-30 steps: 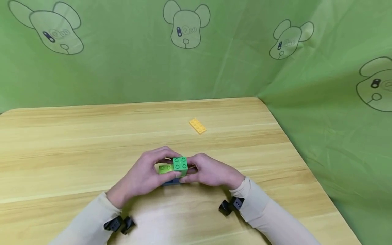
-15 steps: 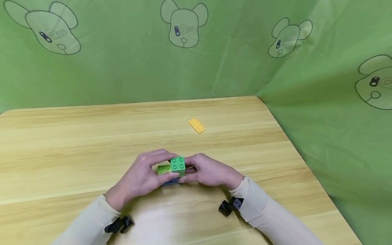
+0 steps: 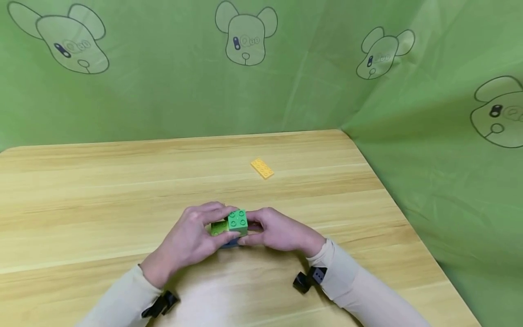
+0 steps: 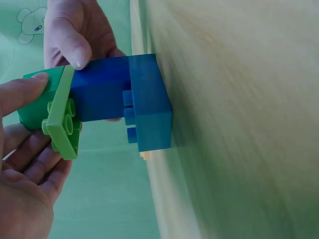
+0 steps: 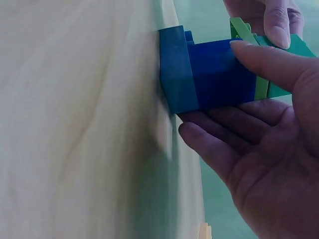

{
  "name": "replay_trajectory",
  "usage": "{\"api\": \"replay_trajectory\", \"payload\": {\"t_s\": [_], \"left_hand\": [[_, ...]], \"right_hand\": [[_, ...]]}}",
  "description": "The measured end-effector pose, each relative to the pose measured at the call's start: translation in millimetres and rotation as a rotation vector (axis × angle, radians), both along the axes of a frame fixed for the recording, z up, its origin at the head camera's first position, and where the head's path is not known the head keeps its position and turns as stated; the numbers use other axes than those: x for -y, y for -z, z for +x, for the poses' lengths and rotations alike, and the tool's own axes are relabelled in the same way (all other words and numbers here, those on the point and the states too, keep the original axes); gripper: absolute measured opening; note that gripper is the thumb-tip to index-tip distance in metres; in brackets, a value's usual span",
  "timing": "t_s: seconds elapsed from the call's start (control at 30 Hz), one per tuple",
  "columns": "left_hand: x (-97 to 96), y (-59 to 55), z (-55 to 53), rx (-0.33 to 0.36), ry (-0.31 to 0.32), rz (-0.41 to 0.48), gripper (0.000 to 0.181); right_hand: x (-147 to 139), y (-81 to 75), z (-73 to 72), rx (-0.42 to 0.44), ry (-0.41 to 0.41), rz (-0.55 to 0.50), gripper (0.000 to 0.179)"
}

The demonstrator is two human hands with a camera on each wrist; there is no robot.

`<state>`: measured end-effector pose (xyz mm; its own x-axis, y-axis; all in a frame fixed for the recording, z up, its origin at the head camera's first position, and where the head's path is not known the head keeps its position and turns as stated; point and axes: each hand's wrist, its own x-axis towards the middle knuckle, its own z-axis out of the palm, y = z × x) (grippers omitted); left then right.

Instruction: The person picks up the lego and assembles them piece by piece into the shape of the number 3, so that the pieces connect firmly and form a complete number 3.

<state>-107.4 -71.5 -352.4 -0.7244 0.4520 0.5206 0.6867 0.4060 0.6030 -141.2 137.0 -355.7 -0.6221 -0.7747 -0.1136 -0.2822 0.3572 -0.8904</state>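
A stack of building bricks stands between both hands on the wooden table. At its base is a teal-blue brick (image 4: pixel 152 104). Above that sits a dark blue brick (image 4: pixel 102 92), then a thin lime-green plate (image 4: pixel 61 119) overhanging to the left, with a green brick (image 3: pixel 237 221) on top. My left hand (image 3: pixel 185 238) pinches the green brick between thumb and fingers. From the other side, my right hand (image 3: pixel 283 231) grips the dark blue brick, its thumb (image 5: pixel 259 57) reaching to the lime-green plate. In the head view the hands hide much of the lower stack.
Beyond the hands, an orange-yellow studded plate (image 3: pixel 262 168) lies flat on the table (image 3: pixel 122 190). Green cloth (image 3: pixel 171 91) with printed mouse-like heads hangs behind the table and along its right side. A black wrist device is on each sleeve.
The left index finger now reaches slightly farther over the green brick, and the left wrist has shifted a little. The right hand keeps its grip. The head view has moved slightly.
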Motion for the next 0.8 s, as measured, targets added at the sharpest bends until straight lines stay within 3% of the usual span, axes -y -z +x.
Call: {"api": "replay_trajectory", "payload": {"t_s": [0.27,0.53,0.63,0.8], "left_hand": [[-1.2,-0.8,-1.5,-0.032,-0.014,-0.064,0.043],[2.8,-4.5,-6.7,-0.082,-0.018,-0.169,0.051],[9.4,-4.7,-10.7,-0.034,0.016,-0.161,0.055],[21.0,-6.8,-17.3,0.164,0.111,-0.052,0.045]], "right_hand": [[-4.4,-1.9,-0.9,-0.088,0.017,-0.053,0.030],[-5.2,-3.5,0.1,-0.080,0.024,-0.045,0.027],[-3.8,-4.7,0.5,-0.052,0.036,-0.042,0.027],[-0.4,-6.4,0.6,0.020,0.050,-0.050,0.027]]}}
